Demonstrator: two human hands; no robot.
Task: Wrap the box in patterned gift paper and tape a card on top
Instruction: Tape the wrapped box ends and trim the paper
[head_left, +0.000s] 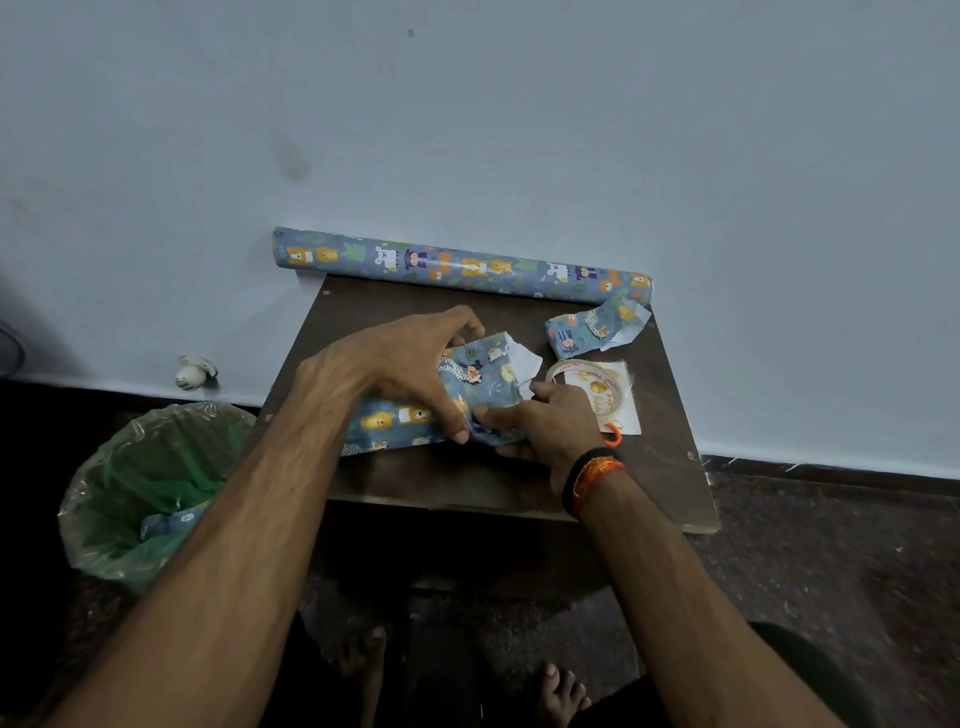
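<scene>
We have one wide-angle view from the head, looking forward and down, close over the small bench (467, 483) against the wall (467, 130).

Box (415, 410) mid-table (467, 483) — roll (462, 267) behind, tape (582, 374) right, bin (150, 488) left.
</scene>
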